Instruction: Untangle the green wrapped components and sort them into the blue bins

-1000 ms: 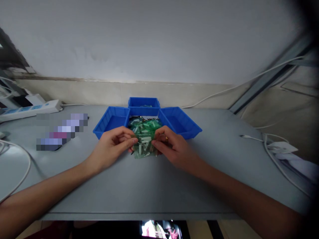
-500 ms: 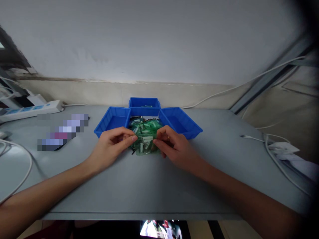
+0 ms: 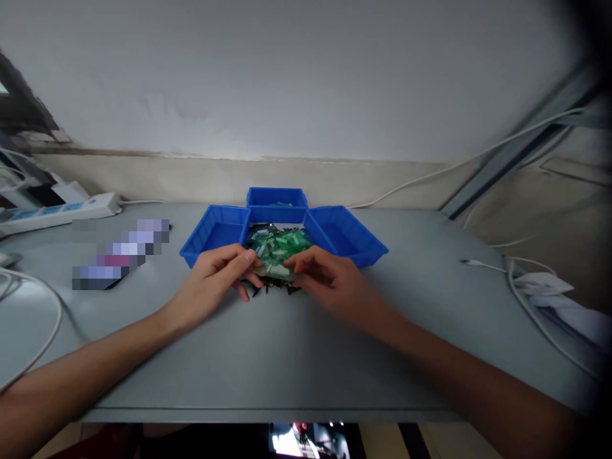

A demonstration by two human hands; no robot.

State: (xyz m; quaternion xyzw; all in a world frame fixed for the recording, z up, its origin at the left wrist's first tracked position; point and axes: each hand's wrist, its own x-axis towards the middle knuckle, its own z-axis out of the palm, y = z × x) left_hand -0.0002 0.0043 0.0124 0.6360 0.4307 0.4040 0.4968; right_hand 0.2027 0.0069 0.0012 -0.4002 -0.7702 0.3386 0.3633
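Note:
A pile of small green bags with pale pieces inside [image 3: 287,242] lies between the blue trays, with dark bits around its edges. At its near side, a green bag [image 3: 277,270] is pinched between my two hands. My left hand [image 3: 215,280] grips its left end with thumb and fingers. On the other end, the fingers of my right hand [image 3: 335,280] are closed. A left blue tray [image 3: 191,256], a right blue tray [image 3: 375,256] and a back blue tray [image 3: 277,215] surround the pile; the back one holds something small and pale.
On the left of the grey table [image 3: 268,370] are a white power strip [image 3: 90,209] and a pixelated object [image 3: 122,255]. White cables run at both sides, and a white cable [image 3: 415,181] crosses the wall. Below the table edge shows a lit screen [image 3: 306,441].
The green bag between my hands has been tilted flatter and no longer hangs down. My left fingers have shifted beneath it, and my right hand has moved slightly left.

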